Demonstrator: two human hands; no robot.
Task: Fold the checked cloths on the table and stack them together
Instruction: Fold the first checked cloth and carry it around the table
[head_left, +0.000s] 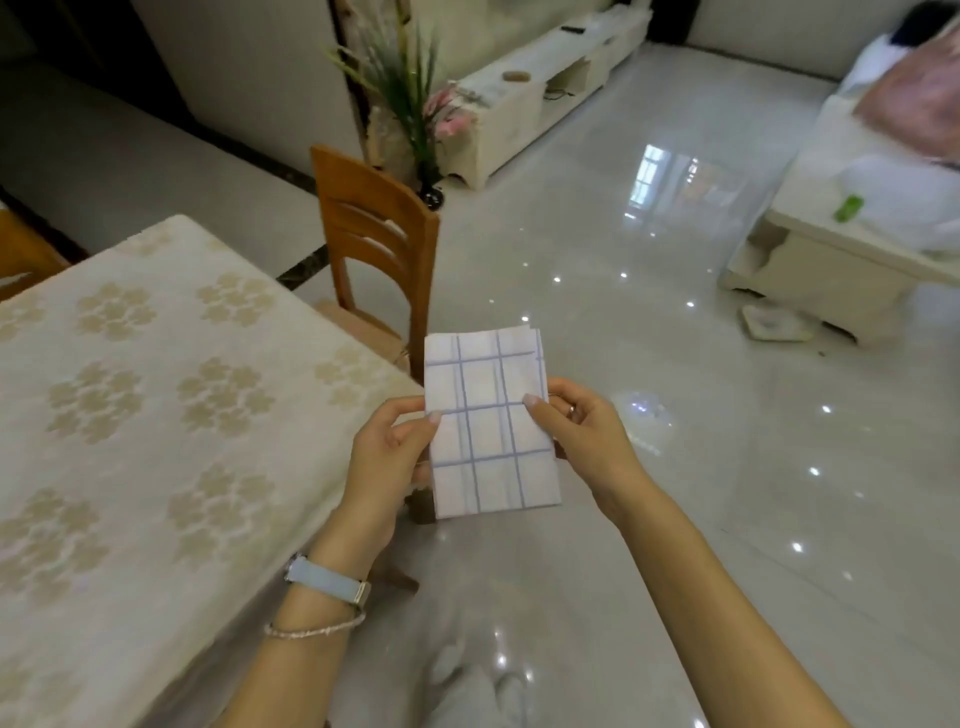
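I saw 1 checked cloth (491, 421), white with thin blue lines, folded into a tall rectangle with layered edges showing at its far right corner. It was held up in the air over the shiny floor (675, 364), just right of the desk's near right corner, not resting on anything. The left hand (387, 457) gripped the cloth's left edge, its fingers (402, 408) closed on the fabric with the thumb tip on the front face. The right hand (582, 431) pinched the right edge the same way, thumb on the front and the other fingers curled behind. The left wrist carried a pale blue watch (327, 579) and a thin bracelet (314, 630).

The desk (156, 415) filled the left side, covered in a cream cloth with a beige flower pattern. A wooden chair (379, 234) stood at its far right edge, beyond the cloth. Further off a plant (400, 88) stood beside a long white cabinet (535, 88), and a low white table (831, 260) sat far right.
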